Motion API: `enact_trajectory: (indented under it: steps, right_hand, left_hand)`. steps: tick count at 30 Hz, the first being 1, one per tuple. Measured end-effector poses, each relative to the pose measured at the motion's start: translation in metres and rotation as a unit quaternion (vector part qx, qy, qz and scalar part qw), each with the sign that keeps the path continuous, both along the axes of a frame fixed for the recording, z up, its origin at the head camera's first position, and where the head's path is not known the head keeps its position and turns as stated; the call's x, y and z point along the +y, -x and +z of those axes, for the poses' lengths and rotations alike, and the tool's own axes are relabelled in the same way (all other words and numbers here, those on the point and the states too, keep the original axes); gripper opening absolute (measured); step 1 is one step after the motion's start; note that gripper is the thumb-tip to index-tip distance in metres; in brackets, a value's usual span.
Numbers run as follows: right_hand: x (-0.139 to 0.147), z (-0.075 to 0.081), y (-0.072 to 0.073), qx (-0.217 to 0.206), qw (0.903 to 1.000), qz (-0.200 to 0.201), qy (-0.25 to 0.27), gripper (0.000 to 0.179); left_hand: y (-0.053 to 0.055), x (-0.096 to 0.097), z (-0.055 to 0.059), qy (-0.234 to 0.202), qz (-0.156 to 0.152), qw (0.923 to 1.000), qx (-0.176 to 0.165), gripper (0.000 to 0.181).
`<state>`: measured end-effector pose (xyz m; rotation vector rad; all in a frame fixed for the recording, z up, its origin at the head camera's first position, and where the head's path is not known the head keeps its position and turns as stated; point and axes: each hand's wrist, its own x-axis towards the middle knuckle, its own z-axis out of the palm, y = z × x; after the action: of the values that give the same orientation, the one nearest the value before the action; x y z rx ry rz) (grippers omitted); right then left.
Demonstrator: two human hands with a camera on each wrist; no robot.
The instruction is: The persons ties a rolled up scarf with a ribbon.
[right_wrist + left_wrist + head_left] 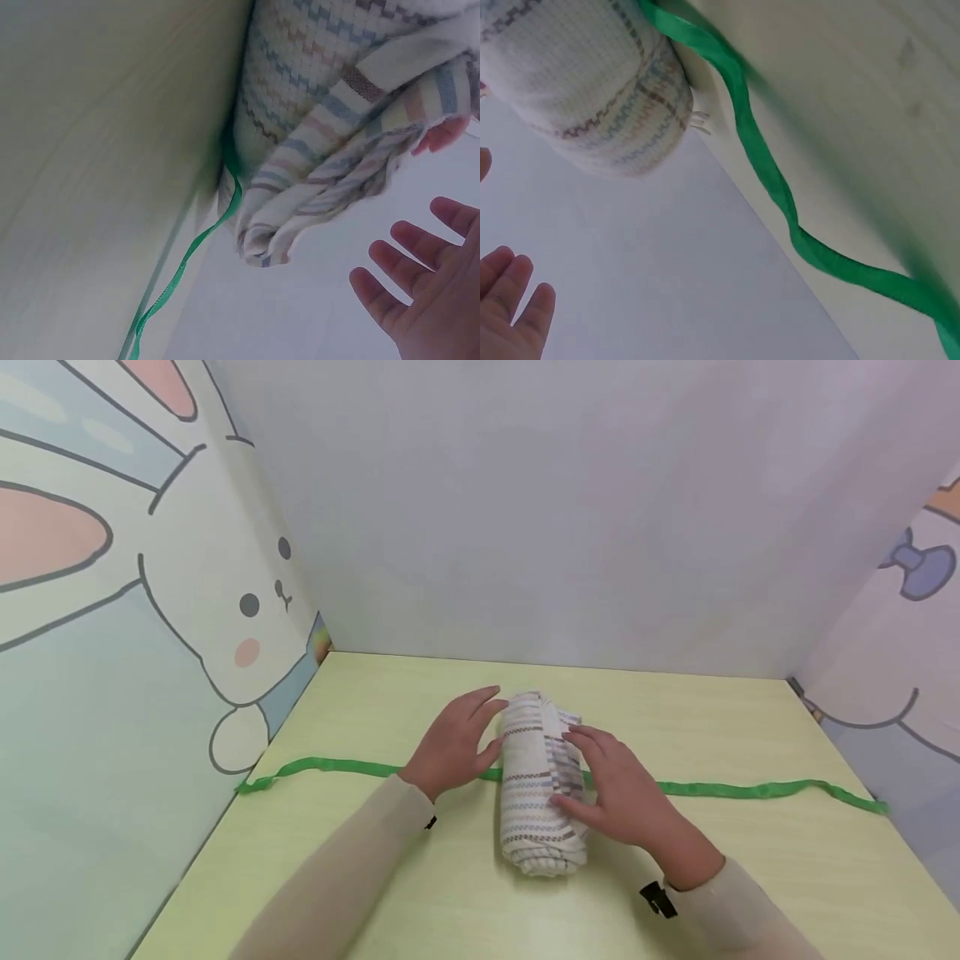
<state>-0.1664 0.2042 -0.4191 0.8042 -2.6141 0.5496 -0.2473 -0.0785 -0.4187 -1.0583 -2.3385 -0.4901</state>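
A rolled striped cloth [527, 793], cream with brown, blue and pink bands, lies lengthwise on the table on top of a green ribbon [720, 790]. To its left is my left hand [454, 745], fingers loosely extended with the tips at the roll's edge. My right hand [626, 789] is over the roll's right side, fingers spread, thumb and fingertips overlapping the cloth in the head view. The right wrist view shows the cloth's loose folded end [322, 180] apart from that hand's fingers [405, 266]. The ribbon's middle is hidden under the roll.
The pale yellow table [405, 693] ends at a plain grey-white back wall [540, 510]. A side panel with a cartoon rabbit [217, 568] stands at the left, another printed panel [885, 652] at the right. The ribbon stretches nearly across the table's width.
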Motion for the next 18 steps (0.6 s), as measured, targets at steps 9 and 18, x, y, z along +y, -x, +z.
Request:
enact_trajectory:
  steps: [9,18]
  right_hand:
    - [0.006,0.000,0.004,-0.054,0.9970,-0.050,0.025,0.088]
    - [0.020,-0.009,0.007,-0.124,0.9868,-0.099,0.033,0.069]
  left_hand:
    - [-0.010,-0.006,-0.008,-0.010,0.052,0.9945,-0.090,0.057]
    - [-0.023,-0.004,-0.022,0.063,0.094,0.9677,-0.226,0.062]
